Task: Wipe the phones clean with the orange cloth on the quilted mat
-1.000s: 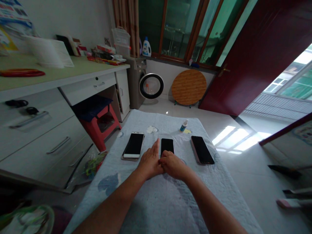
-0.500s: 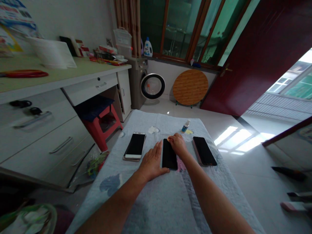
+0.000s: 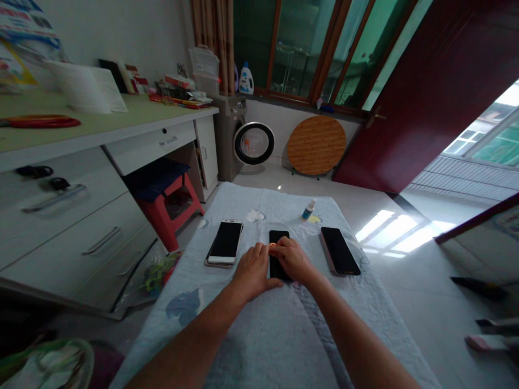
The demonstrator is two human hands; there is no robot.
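A black smartphone (image 3: 279,273) lies face up on the cloth-covered table between my hands. My left hand (image 3: 253,270) braces it, fingers along its left side and thumb at the bottom edge. Over the upper half of the screen, my right hand (image 3: 292,258) pinches a small orange piece (image 3: 273,245), mostly hidden by the fingers; its kind is unclear. To the left, a white-framed smartphone (image 3: 226,242) rests on another flat device. Another dark smartphone (image 3: 340,251) is on the right, apparently on top of something pinkish. Behind stands a small spray bottle (image 3: 308,210) with a blue label.
Light blue patterned cloth (image 3: 259,335) covers the table. On the left are a desk (image 3: 162,121) with drawers and a red stool (image 3: 174,208). A washing machine (image 3: 231,135) with its door open and a round wooden tabletop (image 3: 317,145) stand beyond.
My right hand has moved left and toward me across the screen with the orange piece, close to my left fingertips. The left fingers are more bent; the phone has shifted slightly left.
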